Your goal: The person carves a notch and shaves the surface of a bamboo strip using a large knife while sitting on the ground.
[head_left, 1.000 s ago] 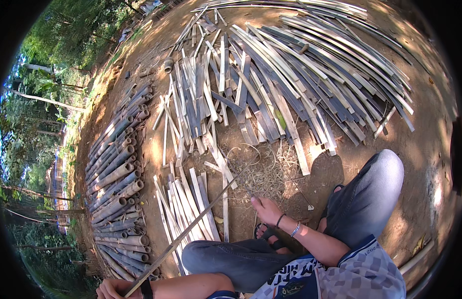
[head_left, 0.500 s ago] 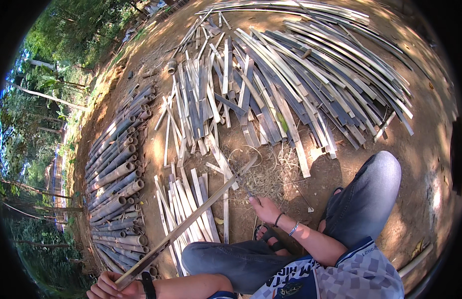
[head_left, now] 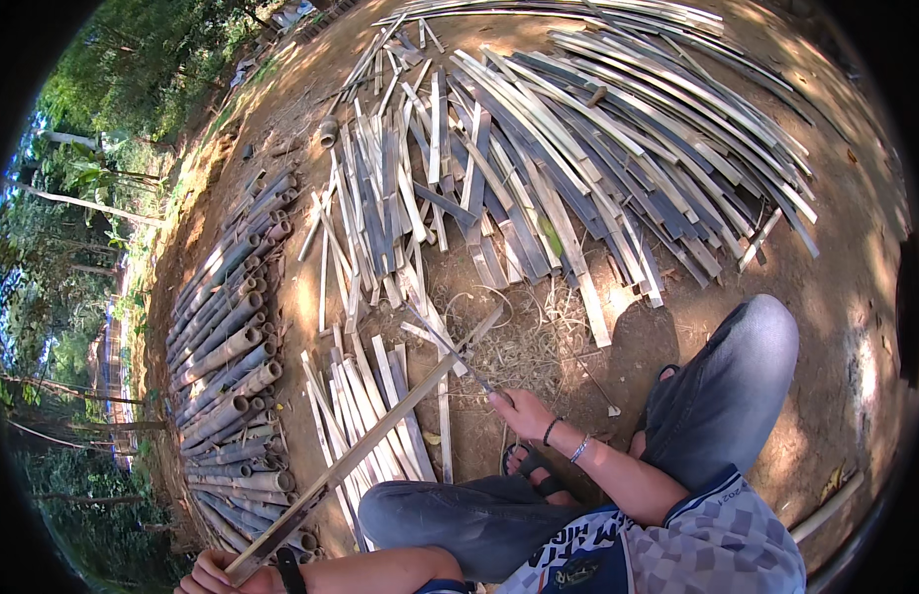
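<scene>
A long split bamboo strip (head_left: 370,439) slants across my left knee, its far end above the ground in front of me. My left hand (head_left: 218,574) is closed around its near end at the lower left. In my right hand (head_left: 522,414) is a knife (head_left: 475,376), gripped by the handle. Its thin dark blade points away and to the left, crossing the strip near the far end; whether it touches the strip I cannot tell. Under that end lie curly bamboo shavings (head_left: 529,342). Beside my left knee is a small pile of pale strips (head_left: 380,401).
A broad spread of split bamboo strips (head_left: 618,158) covers the ground ahead. Stacked uncut bamboo poles (head_left: 232,371) lie at the left. A short bamboo piece (head_left: 328,133) stands beyond them. My bent right knee (head_left: 747,356) is at the right, and my sandalled foot (head_left: 529,465) is between the legs.
The knife blade has tilted further left across the bamboo strip, and my right hand has shifted slightly left. My left hand keeps its hold, a little further right. The view has shifted slightly.
</scene>
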{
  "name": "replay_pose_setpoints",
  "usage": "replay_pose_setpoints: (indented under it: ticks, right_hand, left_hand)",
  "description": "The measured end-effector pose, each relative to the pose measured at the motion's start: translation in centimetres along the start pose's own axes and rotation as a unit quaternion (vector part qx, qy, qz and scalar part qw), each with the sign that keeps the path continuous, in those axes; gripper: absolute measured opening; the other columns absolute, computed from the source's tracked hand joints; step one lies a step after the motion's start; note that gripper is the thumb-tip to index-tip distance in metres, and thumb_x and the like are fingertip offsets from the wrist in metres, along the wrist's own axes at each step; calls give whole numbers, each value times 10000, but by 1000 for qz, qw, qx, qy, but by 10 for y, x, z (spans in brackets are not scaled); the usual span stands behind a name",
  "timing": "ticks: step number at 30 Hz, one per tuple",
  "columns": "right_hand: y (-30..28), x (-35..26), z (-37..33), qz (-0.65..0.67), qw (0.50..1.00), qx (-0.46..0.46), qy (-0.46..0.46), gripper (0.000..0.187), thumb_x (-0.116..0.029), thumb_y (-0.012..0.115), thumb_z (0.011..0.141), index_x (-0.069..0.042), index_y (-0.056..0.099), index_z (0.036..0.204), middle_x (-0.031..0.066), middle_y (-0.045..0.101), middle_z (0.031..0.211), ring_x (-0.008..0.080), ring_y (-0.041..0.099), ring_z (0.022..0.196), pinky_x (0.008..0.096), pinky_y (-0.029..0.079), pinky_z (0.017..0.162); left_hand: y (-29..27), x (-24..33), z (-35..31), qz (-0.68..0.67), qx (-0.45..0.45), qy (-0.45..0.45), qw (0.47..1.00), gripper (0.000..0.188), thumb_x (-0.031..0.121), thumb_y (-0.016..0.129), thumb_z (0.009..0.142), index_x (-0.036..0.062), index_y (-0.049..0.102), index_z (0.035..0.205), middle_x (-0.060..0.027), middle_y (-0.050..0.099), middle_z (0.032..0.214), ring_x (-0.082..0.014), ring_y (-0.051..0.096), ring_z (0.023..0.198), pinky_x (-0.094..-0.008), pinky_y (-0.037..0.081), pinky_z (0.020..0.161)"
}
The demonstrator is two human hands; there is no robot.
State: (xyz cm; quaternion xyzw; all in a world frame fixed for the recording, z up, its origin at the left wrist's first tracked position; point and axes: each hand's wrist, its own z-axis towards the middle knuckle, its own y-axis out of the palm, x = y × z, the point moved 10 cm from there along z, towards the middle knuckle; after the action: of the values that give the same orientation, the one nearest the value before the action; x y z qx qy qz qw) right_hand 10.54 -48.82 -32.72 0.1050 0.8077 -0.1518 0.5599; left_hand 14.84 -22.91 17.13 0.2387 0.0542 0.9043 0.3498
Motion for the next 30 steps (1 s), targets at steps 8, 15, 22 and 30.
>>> replay_pose_setpoints:
  ticks: [8,15,22,30]
  right_hand:
    - [7,31,14,59,998,6,31,607,-530,431,920,41,569,765,212,566,641,353,578,641,448,445,645]
    - [-8,49,22,91,983,-43,153,607,-514,435,924,57,566,767,246,593,669,377,612,679,453,466,670]
    - [-14,78,38,42,991,27,121,618,-534,449,909,58,578,787,260,605,720,427,599,748,472,454,703]
    - [-17,46,29,-33,998,29,53,609,-545,451,901,36,602,795,250,609,726,409,612,758,480,451,689]
  left_hand:
    - [-1,0,1,-67,-42,-20,997,668,662,280,912,49,529,817,-14,426,587,-127,371,431,-278,324,469]
    - [-11,2,3,-76,-43,-30,996,668,662,281,912,49,528,811,-19,428,582,-135,371,426,-279,318,469]
    - [-7,-6,3,-88,-41,-37,995,664,659,282,913,52,532,814,-17,427,581,-134,382,434,-285,330,485]
    - [2,-4,2,-82,-53,-29,995,659,648,273,922,57,545,820,-16,446,578,-130,396,440,-281,343,494]
